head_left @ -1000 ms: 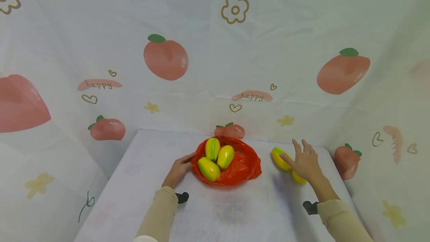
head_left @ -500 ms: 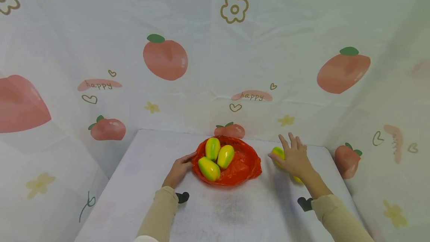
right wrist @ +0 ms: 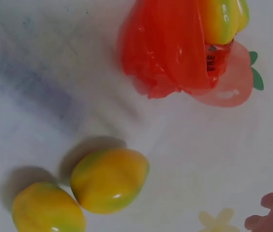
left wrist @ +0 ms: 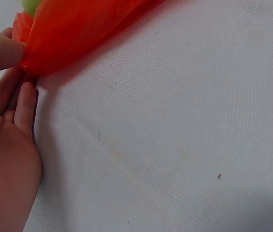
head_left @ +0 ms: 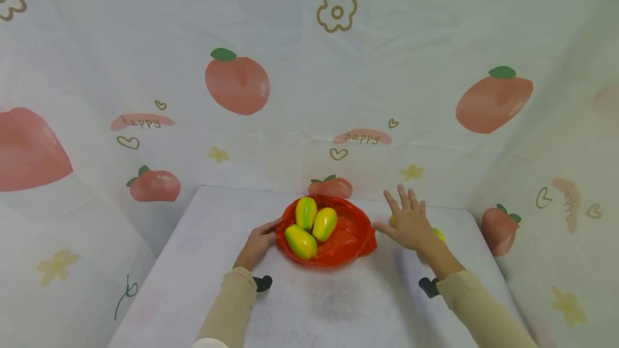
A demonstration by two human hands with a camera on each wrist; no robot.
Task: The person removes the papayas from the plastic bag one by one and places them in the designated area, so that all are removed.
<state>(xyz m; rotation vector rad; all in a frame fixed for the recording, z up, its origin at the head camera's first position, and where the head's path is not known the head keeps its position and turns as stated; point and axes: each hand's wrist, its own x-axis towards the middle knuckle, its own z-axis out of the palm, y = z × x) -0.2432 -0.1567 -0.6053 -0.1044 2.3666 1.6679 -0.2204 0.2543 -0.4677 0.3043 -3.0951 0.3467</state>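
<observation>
An opened-out red plastic bag (head_left: 345,240) lies on the white table with three glossy yellow-green, mango-like fruits (head_left: 301,242) in its left half. At the bag's left edge, my left hand (head_left: 255,247) pinches the red plastic between thumb and fingers, as the left wrist view shows. My right hand (head_left: 411,227) hovers with fingers spread and holds nothing, its thumb close to the bag's right edge. Under it, two more such fruits sit side by side on the table, a nearer fruit (right wrist: 48,209) and another fruit (right wrist: 110,181); in the head view the hand mostly covers them.
A white cloth backdrop (head_left: 290,160) printed with peaches, flowers and "happy" stands right behind the table (head_left: 309,310) and along both sides. The bag sits near the table's back edge. A black wrist mount (head_left: 428,287) projects from the right cuff.
My right hand has moved left from over the two loose fruits toward the bag, its fingers spreading wider. My left hand, the bag and the three fruits in it have stayed put.
</observation>
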